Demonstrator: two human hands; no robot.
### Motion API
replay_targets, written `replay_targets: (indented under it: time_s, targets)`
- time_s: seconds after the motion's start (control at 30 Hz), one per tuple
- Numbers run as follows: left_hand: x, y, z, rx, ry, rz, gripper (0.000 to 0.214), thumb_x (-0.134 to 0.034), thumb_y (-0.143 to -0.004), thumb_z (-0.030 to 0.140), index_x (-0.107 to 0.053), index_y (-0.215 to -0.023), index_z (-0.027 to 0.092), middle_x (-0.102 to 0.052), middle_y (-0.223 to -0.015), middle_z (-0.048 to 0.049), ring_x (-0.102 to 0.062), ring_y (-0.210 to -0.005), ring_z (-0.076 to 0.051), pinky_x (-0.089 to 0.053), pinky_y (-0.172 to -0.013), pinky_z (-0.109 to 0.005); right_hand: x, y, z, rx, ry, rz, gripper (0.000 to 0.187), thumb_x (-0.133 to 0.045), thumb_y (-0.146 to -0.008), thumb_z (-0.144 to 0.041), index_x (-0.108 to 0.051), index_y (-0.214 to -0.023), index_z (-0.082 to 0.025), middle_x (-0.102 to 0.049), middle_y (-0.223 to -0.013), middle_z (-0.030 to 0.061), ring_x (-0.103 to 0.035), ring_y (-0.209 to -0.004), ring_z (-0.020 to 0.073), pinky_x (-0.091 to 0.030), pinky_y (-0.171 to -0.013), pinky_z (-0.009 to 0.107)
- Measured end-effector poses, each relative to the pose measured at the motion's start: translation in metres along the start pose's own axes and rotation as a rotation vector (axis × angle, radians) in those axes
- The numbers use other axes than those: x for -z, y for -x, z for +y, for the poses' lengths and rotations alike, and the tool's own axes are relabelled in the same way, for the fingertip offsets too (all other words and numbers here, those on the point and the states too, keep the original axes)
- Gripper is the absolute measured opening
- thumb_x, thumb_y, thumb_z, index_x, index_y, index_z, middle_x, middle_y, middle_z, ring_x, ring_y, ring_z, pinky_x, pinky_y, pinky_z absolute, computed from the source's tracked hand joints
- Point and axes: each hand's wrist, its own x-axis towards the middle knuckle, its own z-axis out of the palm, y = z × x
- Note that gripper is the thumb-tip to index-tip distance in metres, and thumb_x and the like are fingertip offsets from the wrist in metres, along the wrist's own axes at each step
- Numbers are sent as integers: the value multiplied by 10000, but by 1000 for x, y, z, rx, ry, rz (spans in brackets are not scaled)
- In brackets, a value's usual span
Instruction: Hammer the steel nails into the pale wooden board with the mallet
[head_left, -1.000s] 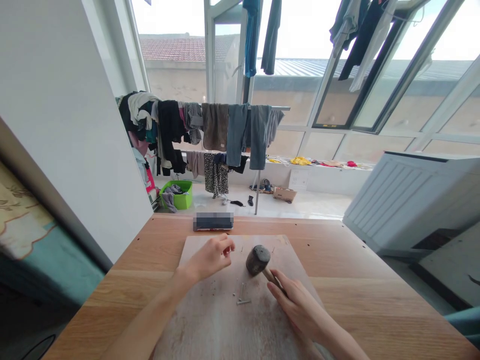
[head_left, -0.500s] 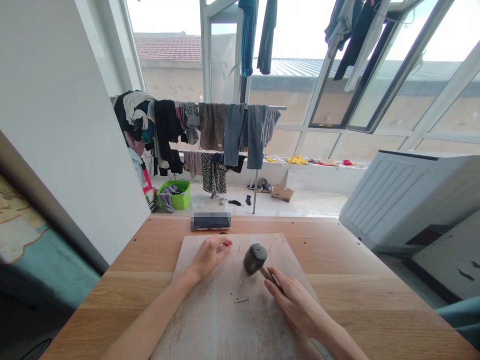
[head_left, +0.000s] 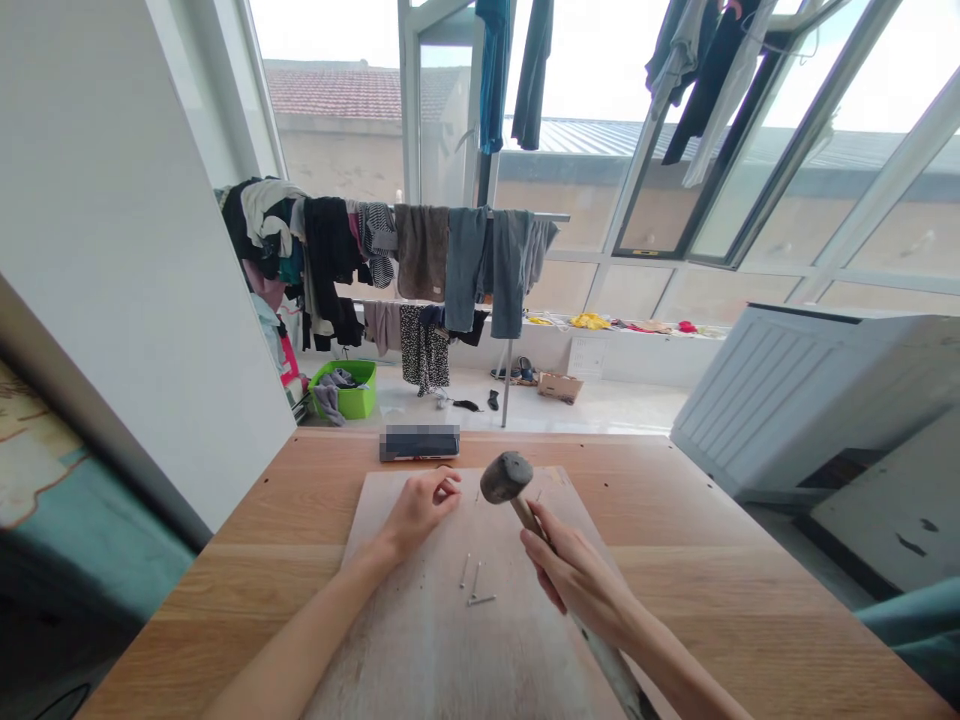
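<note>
My right hand (head_left: 574, 575) is wrapped round the wooden handle of a dark-headed mallet (head_left: 506, 478), whose head is lifted above the pale wooden board (head_left: 420, 640). My left hand (head_left: 421, 505) rests on the board's far part, fingertips pinched together near the mallet head; what they pinch is too small to make out. A few loose nails (head_left: 474, 585) lie on the board between my two hands.
The board lies on a wooden table (head_left: 750, 600). A small dark box (head_left: 418, 442) sits at the table's far edge. Beyond stand a clothes rack (head_left: 420, 260), a green basket (head_left: 346, 389) and windows. A white panel (head_left: 810, 400) leans at the right.
The mallet head has risen off the board and swung toward my left hand. My right hand has lifted with it. My left hand stays pinched in place.
</note>
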Motion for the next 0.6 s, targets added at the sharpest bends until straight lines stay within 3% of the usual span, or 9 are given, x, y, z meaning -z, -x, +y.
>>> replay_targets:
  time_s: [0.2, 0.3, 0.4, 0.6]
  targets:
    - [1, 0, 3, -38, -19, 11, 129, -625, -813, 131, -658, -925, 187, -752, -793, 9, -652, -672, -128, -510, -680, -228, -15, -21, -27, 60, -11, -33, 330, -396, -982, -420, -507, -1215, -214, -407, -464, -142, -400, -325, 75, -311, -331, 144]
    - [2, 1, 1, -48, -9, 8, 72, -622, -816, 140, -643, -863, 190, -747, -791, 7, -656, -674, -134, -501, -668, -226, -27, -32, -22, 42, 6, -12, 318, -397, -974, -372, -510, -1227, -216, -410, -482, -133, -428, -326, 81, -333, -311, 145]
    - [2, 1, -1, -62, 32, -28, 102, -597, -839, 154, -634, -929, 187, -751, -830, -9, -675, -722, -150, -499, -683, -233, -35, -37, -15, 23, 18, -9, 310, -412, -957, -327, -526, -1222, -216, -427, -538, -116, -444, -332, 80, -344, -291, 150]
    - [6, 1, 2, -49, 20, -69, 120, -580, -854, 175, -623, -967, 179, -737, -844, -13, -652, -728, -145, -499, -705, -238, -36, -33, -15, 14, 39, -4, 338, -426, -959, -333, -532, -1261, -223, -427, -509, -113, -450, -336, 86, -348, -308, 155]
